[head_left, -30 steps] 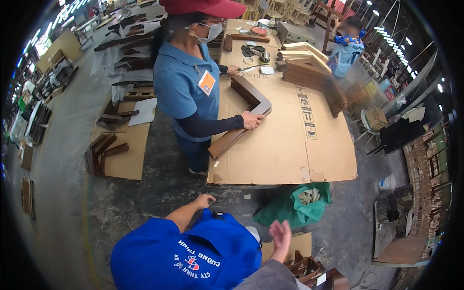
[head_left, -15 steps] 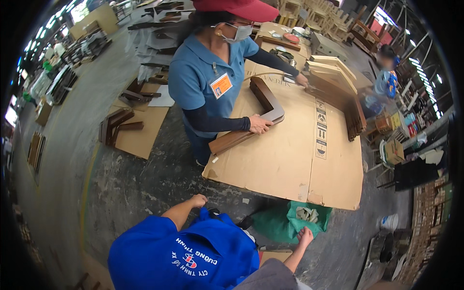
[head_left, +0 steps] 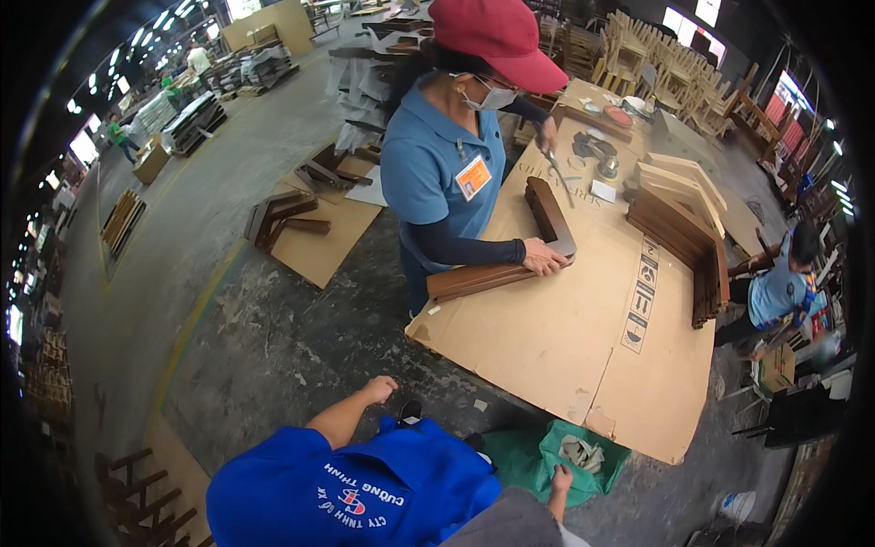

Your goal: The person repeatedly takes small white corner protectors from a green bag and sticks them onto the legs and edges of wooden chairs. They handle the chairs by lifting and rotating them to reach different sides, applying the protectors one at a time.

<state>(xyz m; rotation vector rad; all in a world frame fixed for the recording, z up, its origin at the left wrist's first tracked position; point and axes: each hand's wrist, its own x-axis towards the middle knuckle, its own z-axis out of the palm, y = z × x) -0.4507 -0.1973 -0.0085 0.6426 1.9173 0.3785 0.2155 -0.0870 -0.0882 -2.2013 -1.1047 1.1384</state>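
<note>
My left hand (head_left: pixel 380 389) is held out over the dark floor, fingers curled in, with no object visible in it. In front of the green sack (head_left: pixel 519 460), my right hand (head_left: pixel 560 478) is closed, also with nothing visible in it. Crumpled pale scraps (head_left: pixel 581 452) fill the sack's mouth, just above that hand. Across the cardboard-covered table (head_left: pixel 547 351), a co-worker's near hand (head_left: pixel 544 257) presses on an angled brown wooden frame piece (head_left: pixel 483 281). The co-worker's far hand (head_left: pixel 547 135) grips a thin grey tool (head_left: pixel 561 180).
Stacked brown wooden pieces (head_left: pixel 670 235) and paler ones (head_left: pixel 679 185) stand on the table's right side. More brown pieces (head_left: pixel 283 219) lie on floor cardboard at left. Another person (head_left: pixel 779 292) is beyond the table at right. A white bucket (head_left: pixel 736 504) stands lower right.
The view has swung, shifting the table rightward and down. The co-worker's far hand has lifted away from the brown stack, showing the thin tool. My hands remain closed.
</note>
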